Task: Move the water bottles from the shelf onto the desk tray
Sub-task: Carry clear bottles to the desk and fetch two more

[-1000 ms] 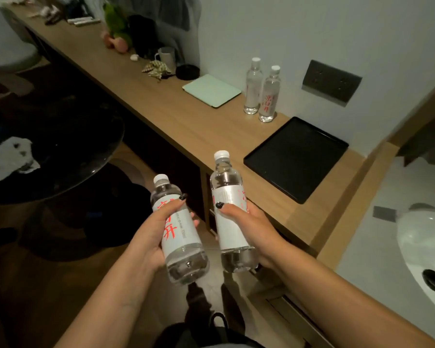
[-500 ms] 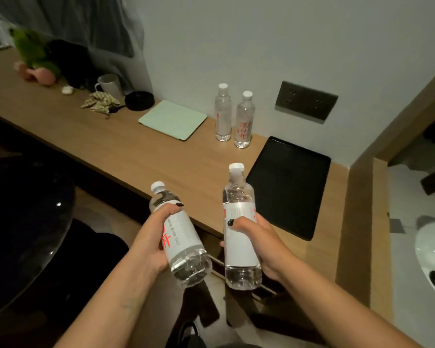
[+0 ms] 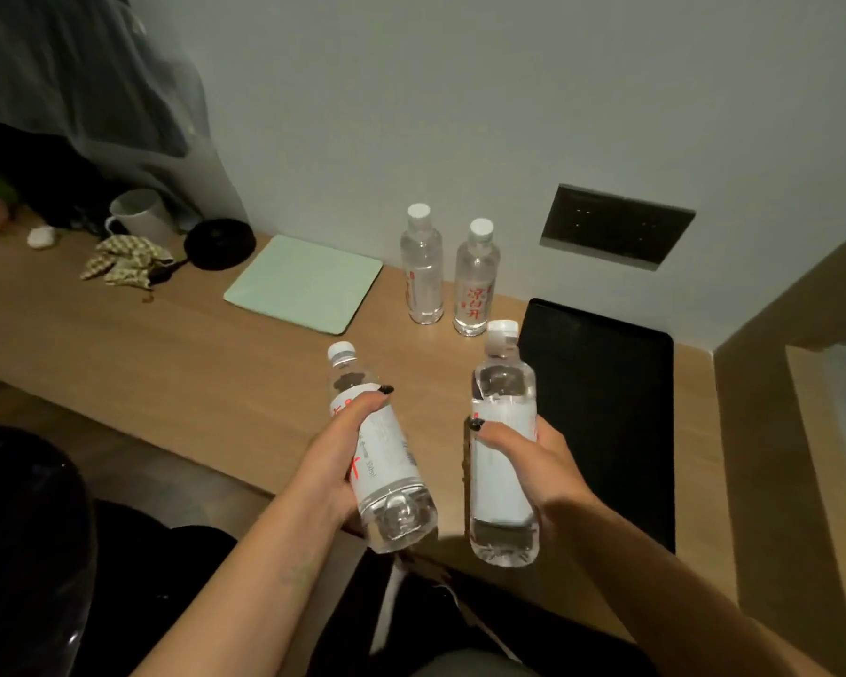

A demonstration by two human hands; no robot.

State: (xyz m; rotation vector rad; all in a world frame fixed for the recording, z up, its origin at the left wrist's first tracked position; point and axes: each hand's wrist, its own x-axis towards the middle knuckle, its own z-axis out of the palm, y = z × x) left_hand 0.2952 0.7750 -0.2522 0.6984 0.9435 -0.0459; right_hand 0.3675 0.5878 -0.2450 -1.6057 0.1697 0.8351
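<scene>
I see my left hand (image 3: 335,461) gripping one tilted water bottle (image 3: 379,456) and my right hand (image 3: 533,461) gripping another upright bottle (image 3: 501,447), both above the wooden table (image 3: 191,364). The black tray (image 3: 606,408) lies just right of them; two more bottles (image 3: 448,273) stand beside it.

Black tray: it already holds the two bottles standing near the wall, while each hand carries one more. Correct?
Not quite. In the head view the black tray holds nothing; the two standing bottles are on the wooden desk beside it. The left hand and right hand do each grip one bottle.
</scene>
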